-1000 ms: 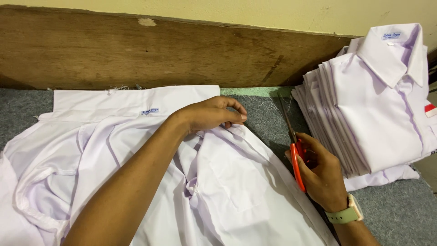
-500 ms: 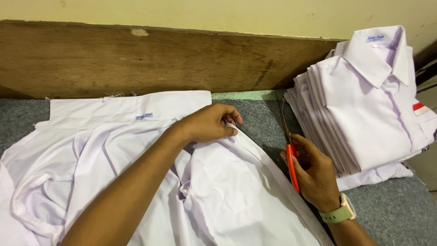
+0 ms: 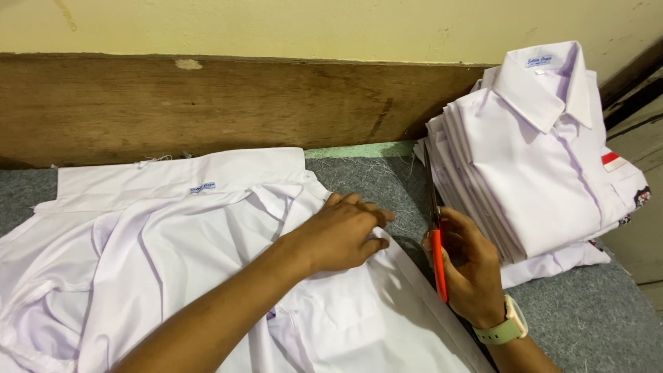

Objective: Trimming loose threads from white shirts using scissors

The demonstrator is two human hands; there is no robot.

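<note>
Left forearm comes in from bottom-left, running diagonally up to the right, bare, wrist straight. Left hand (image 3: 342, 235) is palm down, flat, fingers (image 3: 366, 211) together and extended toward the right, thumb tucked along the lower edge; nothing gripped. Right forearm enters from bottom-right, band on the wrist. Right hand (image 3: 469, 269) is half-curled, back of hand facing right, fingers closed around a grip, thumb on top. Hands sit just beside each other, not touching.
</note>
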